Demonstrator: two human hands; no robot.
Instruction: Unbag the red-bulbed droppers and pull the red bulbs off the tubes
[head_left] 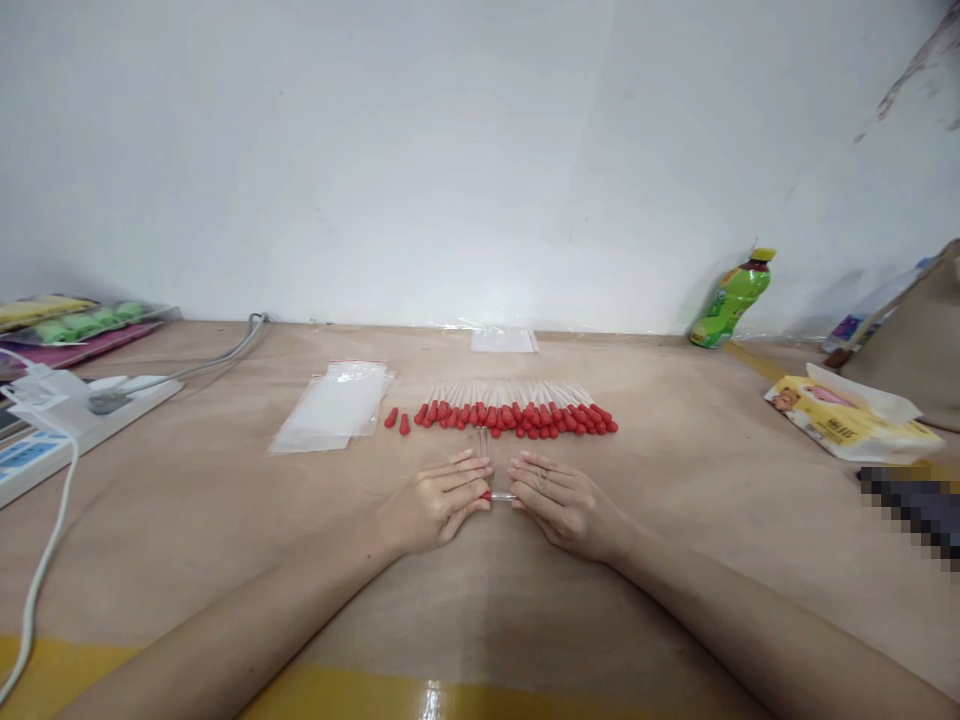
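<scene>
Between my hands a clear thin tube with a red bulb at its left end (pixel 502 496) lies level. My left hand (pixel 444 497) is closed on the red bulb end, and my right hand (pixel 568 503) is closed on the tube's other end. Just beyond them, another clear tube (pixel 483 443) points away from me. A row of clear droppers with red bulbs (pixel 517 416) lies behind the hands, bulbs toward me. Two loose red bulbs (pixel 397 421) sit at the row's left end. Further left is a stack of clear plastic bags (pixel 330 408).
A power strip (pixel 90 425) with cables and some packets (pixel 86 322) are at the left. Another clear bag (pixel 504 341) lies by the wall. On the right are a green bottle (pixel 733 300), a tissue pack (pixel 847 418), a beige bag (pixel 919 340) and a dark object (pixel 911 508).
</scene>
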